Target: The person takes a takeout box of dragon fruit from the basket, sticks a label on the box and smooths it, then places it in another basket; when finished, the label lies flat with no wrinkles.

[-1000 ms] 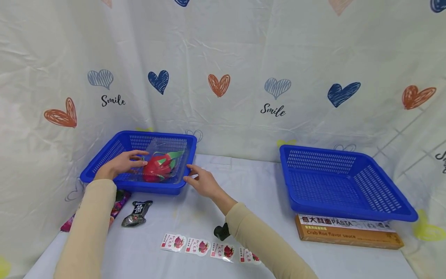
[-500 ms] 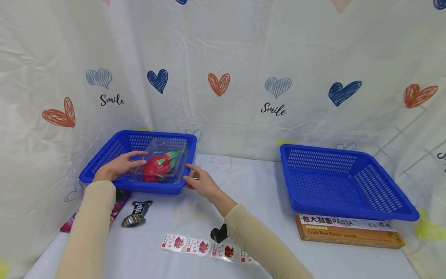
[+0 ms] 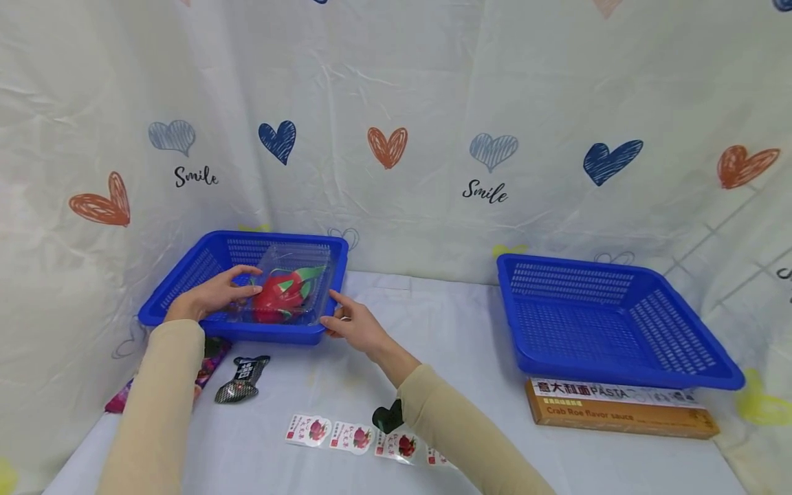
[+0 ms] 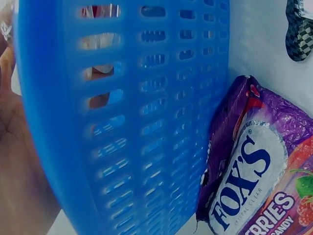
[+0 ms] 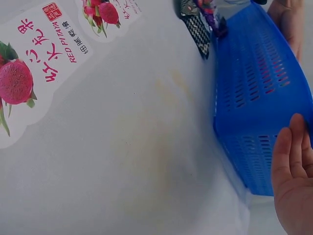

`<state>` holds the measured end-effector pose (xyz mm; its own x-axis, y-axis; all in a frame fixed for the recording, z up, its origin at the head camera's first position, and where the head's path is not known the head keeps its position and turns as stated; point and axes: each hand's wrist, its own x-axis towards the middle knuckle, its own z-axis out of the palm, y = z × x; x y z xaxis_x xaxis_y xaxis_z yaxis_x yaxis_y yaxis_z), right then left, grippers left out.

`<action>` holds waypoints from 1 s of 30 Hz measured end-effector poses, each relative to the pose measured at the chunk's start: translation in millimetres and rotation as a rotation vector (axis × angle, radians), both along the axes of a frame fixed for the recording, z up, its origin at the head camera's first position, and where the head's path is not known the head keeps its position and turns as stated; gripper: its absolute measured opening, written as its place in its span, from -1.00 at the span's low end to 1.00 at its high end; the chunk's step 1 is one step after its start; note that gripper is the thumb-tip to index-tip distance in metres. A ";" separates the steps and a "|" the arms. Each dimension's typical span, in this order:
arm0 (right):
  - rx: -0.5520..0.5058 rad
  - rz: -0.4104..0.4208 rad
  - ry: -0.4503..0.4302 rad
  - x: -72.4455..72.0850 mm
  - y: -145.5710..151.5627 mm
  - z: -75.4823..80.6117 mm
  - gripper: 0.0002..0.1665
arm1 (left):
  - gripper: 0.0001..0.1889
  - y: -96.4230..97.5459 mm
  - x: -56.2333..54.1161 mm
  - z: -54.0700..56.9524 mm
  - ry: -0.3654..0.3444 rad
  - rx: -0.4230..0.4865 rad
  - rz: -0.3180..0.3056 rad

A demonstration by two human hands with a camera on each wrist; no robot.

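A red and green dragon fruit (image 3: 280, 297) is inside a clear plastic box (image 3: 293, 256), which stands in the left blue basket (image 3: 148, 311). Reaching over the basket's near side, my left hand (image 3: 213, 292) has its thumb and index finger apart at the box's left edge. In the left wrist view this hand (image 4: 22, 166) shows behind the basket wall. At the basket's right side, my right hand (image 3: 359, 324) holds the rim, its thumb on top. The right wrist view shows this hand's fingers (image 5: 296, 152) against the outside wall; its thumb is out of sight there.
A purple candy bag (image 4: 244, 171) and a black checkered packet (image 3: 243, 379) lie before the left basket. Several dragon fruit stickers (image 3: 351, 438) lie nearer me. A second blue basket (image 3: 520, 364) stands at the right, behind a pasta box (image 3: 621, 412).
My right thumb has shifted slightly left over the basket rim. My left hand, the clear box and the dragon fruit have stayed nearly in place.
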<state>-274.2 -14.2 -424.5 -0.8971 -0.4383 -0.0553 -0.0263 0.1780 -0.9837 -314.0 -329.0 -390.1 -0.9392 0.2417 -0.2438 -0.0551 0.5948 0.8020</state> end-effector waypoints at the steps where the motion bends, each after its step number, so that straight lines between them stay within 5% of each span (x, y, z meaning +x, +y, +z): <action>1: 0.000 0.002 -0.002 -0.1 -0.2 0.1 -0.22 | -0.29 -1.0 -0.2 -0.6 0.004 0.000 0.002; 23: -0.002 -0.013 -0.012 -2.3 -0.3 -6.3 -0.22 | -0.39 -10.0 1.0 3.7 0.092 0.202 0.057; 30: -0.022 -0.004 -0.004 -2.0 0.1 -6.5 -0.23 | -0.52 -10.0 2.1 11.8 0.125 0.344 0.032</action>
<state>-276.2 -14.1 -431.0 -0.8986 -0.4360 -0.0487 -0.0222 0.1560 -0.9875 -311.9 -339.0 -378.2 -0.9651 0.2595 -0.0363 0.0418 0.2891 0.9564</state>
